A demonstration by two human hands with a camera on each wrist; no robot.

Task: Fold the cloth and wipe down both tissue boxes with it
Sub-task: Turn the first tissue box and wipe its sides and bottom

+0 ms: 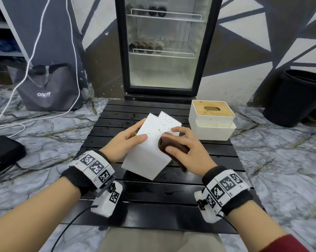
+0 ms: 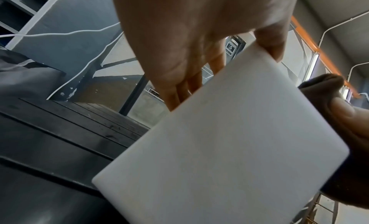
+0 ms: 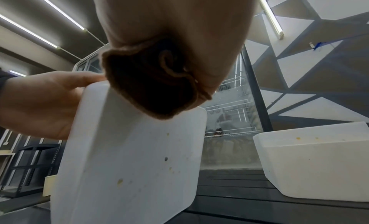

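My left hand grips a white tissue box tilted above the black slatted table, fingers on its far side and thumb on the upper face. The box's upper face carries small yellowish spots. My right hand holds a folded brown cloth and presses it against the box's right side. The cloth is bunched under the palm; in the left wrist view the cloth peeks past the box. A second white tissue box with a wooden lid stands on the table at the right.
A glass-door fridge stands behind the table. A grey bag and white cables lie at the left on the marble floor, with a black device. A black bin stands at the right.
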